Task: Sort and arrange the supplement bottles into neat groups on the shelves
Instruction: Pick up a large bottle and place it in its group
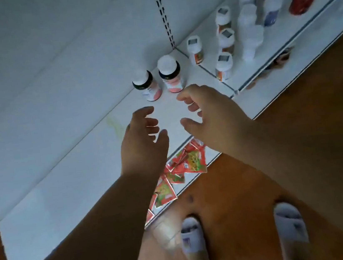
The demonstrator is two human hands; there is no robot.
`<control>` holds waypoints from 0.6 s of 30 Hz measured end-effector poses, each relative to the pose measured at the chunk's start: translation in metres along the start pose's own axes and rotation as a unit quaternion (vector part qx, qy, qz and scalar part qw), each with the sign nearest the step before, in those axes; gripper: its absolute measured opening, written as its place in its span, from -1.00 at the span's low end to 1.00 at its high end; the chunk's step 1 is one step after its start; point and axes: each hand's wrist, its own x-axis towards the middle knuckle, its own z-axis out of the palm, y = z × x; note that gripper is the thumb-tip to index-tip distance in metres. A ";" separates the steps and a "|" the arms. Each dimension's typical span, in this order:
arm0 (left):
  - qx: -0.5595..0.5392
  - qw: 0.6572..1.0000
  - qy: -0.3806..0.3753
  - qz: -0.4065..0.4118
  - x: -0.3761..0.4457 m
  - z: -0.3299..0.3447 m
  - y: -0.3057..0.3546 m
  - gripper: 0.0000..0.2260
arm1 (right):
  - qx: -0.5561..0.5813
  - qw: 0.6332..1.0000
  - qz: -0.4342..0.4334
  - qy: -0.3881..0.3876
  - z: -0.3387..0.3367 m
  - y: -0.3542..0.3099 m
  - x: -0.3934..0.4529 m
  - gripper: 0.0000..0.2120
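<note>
Two small dark-glass-looking supplement bottles with white screw caps and pink-and-white labels stand upright side by side at the far edge of the white shelf (62,166), against the back panel: the left bottle (147,86) and the right bottle (171,74), close together but whether they touch I cannot tell; the left hand (142,140) and the right hand (209,111) hover just near of them, fingers loosely spread and curved, holding nothing; each bottle looks rigid, fairly light and top-heavy under its broad cap (a sideways nudge could tip it), with a smooth label that may slip, so the sound hold is probably round the body just below the cap, thumb opposite fingers; to the right, past the shelf divider, stand more white-capped bottles (223,42) in rows; red snack sachets (188,162) lie on the lower shelf.
</note>
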 end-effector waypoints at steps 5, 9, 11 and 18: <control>0.003 1.000 0.026 -0.004 0.078 0.020 -0.056 -0.47 | 0.071 0.996 0.051 0.024 0.085 0.032 0.055 -0.45; -0.035 0.998 0.043 0.014 0.132 0.034 -0.078 -0.36 | 0.084 0.995 0.047 0.040 0.131 0.041 0.095 -0.47; -0.041 0.998 0.027 0.028 0.153 0.044 -0.082 -0.34 | 0.099 0.992 0.057 0.056 0.143 0.046 0.114 -0.52; -0.118 0.990 0.056 0.055 0.182 0.057 -0.080 -0.42 | 0.180 0.978 0.075 0.076 0.165 0.050 0.151 -0.47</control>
